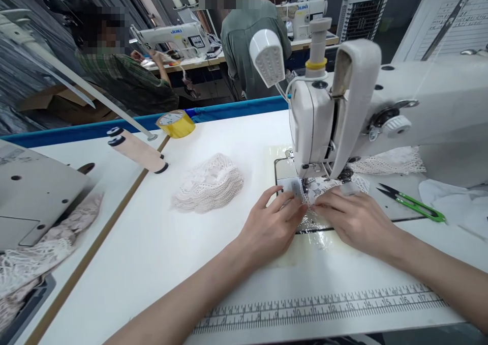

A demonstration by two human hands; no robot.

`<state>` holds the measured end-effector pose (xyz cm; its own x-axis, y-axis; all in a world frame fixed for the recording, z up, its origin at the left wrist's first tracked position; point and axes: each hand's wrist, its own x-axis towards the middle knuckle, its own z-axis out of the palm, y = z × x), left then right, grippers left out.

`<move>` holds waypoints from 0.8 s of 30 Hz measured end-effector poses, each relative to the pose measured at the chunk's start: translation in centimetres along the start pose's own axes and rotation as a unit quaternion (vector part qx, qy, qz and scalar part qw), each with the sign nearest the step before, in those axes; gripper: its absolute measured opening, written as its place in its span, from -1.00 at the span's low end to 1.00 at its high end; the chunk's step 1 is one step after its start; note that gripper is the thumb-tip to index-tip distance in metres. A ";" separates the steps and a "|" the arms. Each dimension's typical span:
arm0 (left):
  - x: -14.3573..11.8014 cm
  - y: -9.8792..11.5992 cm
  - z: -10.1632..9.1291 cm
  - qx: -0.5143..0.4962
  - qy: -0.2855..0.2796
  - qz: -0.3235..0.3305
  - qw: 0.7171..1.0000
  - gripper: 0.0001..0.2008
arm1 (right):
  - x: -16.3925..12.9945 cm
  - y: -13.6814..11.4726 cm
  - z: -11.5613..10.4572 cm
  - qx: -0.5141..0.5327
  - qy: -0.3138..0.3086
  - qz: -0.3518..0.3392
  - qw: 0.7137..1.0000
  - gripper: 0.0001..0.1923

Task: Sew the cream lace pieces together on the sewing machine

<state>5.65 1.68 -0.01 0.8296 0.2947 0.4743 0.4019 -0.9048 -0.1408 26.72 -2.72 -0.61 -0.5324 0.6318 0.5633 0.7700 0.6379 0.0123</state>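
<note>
In the head view, both hands meet at the needle of the sewing machine [343,116]. The left hand [272,220] lies flat on the table [152,243], fingers stretched forward and close together, their tips pressing the near left edge of a small lace piece [318,187]. The right hand [356,218] mirrors it from the other side — fingers extended and slightly spread, the tips resting on the same lace piece just right of the presser foot. Neither hand closes around anything; both pin the fabric down with the pads rather than pinching it.

The lace piece sits directly ahead of the 2 sets of fingertips, under the machine head, on the metal plate. Its long axis seems to run left to right across the plate, though the fingers and the machine hide much of it. Both hands are about equally near it, the left touching its left end, the right its right end.

To the left, well apart from the hands, lies a heap of lace pieces [209,183]. To the right, beyond the right hand, green thread snips [414,202] lie on the table. A roll of yellow tape [176,123] stands at the far edge — and a printed ruler [316,307] runs along the near one.
</note>
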 end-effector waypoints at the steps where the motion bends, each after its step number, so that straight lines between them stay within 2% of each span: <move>1: 0.0 0.0 0.0 0.001 -0.001 -0.001 1.000 -0.76 | 0.0 0.0 0.0 0.002 -0.001 0.001 1.000 -0.72; 17: 0.2 -0.4 0.3 0.008 -0.017 -0.025 0.999 -0.76 | 0.0 0.1 0.0 -0.036 -0.038 0.006 0.999 -0.66; 24: 0.1 -0.6 0.4 0.015 -0.026 -0.037 0.999 -0.73 | 0.1 0.1 -0.1 -0.049 -0.035 0.004 0.998 -0.68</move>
<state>5.68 2.40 -0.21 0.8161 0.3766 0.4383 0.4734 -0.8707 -0.1334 26.72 -2.63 -0.50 -0.5471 0.6673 0.5053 0.8027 0.5894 0.0908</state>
